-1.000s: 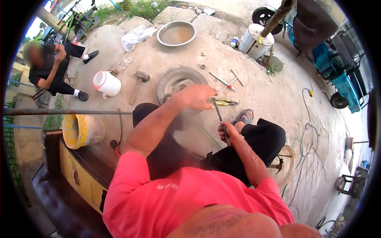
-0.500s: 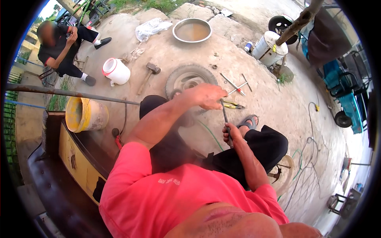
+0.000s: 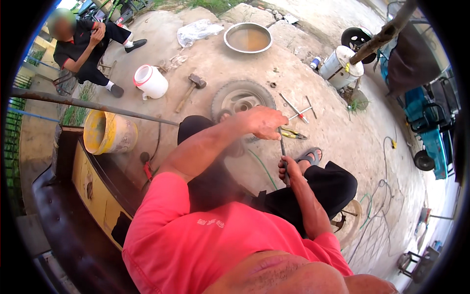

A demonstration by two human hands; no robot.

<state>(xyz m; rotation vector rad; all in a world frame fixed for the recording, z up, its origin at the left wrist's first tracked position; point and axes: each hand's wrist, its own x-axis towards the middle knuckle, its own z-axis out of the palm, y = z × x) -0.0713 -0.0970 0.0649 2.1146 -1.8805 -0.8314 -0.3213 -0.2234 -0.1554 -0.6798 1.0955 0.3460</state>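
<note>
My right hand (image 3: 291,170) is closed around the lower part of a thin dark metal bar (image 3: 282,143) that slants up and away from me. At the bar's upper end is my left hand (image 3: 267,122), its fingers bent and closed about the tip, which they partly cover. Just beyond my left forearm a wheel with its tyre (image 3: 226,94) lies flat on the ground, its near side hidden by the arm. Pliers with yellow handles (image 3: 294,134) lie right of my left hand. Past them rests a cross-shaped wheel wrench (image 3: 299,113).
A sledgehammer (image 3: 191,92), a white bucket (image 3: 155,84) and a yellow-stained bucket (image 3: 120,134) stand or lie to the left. A metal basin of brownish water (image 3: 248,50) sits ahead. A seated person (image 3: 81,46) is at far left. Green hose (image 3: 263,168) crosses the ground.
The whole view has shifted slightly, so things on the ground appear a little farther right. Both hands keep nearly the same hold on the bar.
</note>
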